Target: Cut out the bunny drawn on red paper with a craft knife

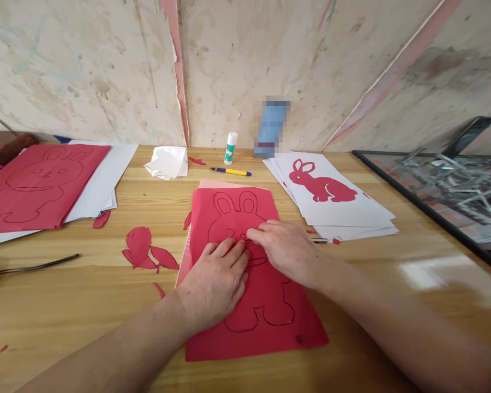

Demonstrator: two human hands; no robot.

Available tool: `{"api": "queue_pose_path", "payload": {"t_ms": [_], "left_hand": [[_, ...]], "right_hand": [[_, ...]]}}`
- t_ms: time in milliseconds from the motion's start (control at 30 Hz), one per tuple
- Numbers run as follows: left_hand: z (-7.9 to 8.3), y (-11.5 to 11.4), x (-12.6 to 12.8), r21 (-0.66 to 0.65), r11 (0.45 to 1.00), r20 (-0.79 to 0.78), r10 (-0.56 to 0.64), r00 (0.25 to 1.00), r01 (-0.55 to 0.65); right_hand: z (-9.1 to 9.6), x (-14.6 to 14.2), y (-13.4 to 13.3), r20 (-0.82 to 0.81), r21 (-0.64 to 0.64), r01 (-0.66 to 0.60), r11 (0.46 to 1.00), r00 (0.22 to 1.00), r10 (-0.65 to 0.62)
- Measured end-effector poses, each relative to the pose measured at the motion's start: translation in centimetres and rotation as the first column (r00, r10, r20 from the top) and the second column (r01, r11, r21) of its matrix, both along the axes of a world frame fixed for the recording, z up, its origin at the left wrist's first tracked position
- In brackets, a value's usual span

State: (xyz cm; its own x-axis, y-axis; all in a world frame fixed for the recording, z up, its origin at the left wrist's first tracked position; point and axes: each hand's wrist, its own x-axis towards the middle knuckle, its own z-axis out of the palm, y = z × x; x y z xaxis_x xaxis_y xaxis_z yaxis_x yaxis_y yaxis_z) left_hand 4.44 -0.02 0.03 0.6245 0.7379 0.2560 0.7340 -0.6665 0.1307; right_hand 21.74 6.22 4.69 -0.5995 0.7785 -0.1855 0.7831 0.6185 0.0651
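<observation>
A red sheet of paper (253,322) lies in front of me with a rabbit outline drawn on it in dark lines. My left hand (219,278) rests flat on the sheet, left of the rabbit's mouth, fingers extended. At the drawn nose, my right hand (290,248) has its fingers pinched together against the paper. Whatever it may hold there is hidden or too small to name. Beneath the red sheet, the edge of a pale pink sheet (213,184) shows. A thin silvery tool (319,240) lies partly hidden behind my right hand.
Red paper scraps (141,248) lie left of the sheet. Behind are crumpled white paper (167,162), a glue stick (230,148) and a yellow-blue pen (231,171). A red rabbit cutout (325,185) tops white sheets at right, beside a black-rimmed tray (417,204). Another rabbit drawing (45,185) lies left.
</observation>
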Motion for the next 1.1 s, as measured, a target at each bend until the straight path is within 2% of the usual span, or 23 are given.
{"api": "queue_pose_path", "payload": {"t_ms": [133, 300, 567, 1100], "left_hand": [[0.0, 0.0, 0.1, 0.002, 1.000, 0.009, 0.006, 1.000, -0.006], [0.0, 0.1, 0.1, -0.008, 1.000, 0.020, -0.001, 1.000, 0.001], [0.2, 0.1, 0.1, -0.065, 0.998, 0.021, 0.008, 1.000, -0.007], [0.2, 0.0, 0.2, -0.050, 0.999, 0.028, 0.011, 1.000, -0.009]], "right_hand": [[-0.3, 0.1, -0.1, -0.053, -0.005, 0.001, 1.000, 0.999, -0.002], [-0.8, 0.3, 0.1, -0.106, 0.031, -0.055, 0.998, 0.993, 0.058], [-0.9, 0.2, 0.1, -0.109, 0.073, -0.104, 0.992, 0.988, 0.111], [-1.2, 0.7, 0.2, -0.118, 0.111, -0.148, 0.983, 0.980, 0.161]]}}
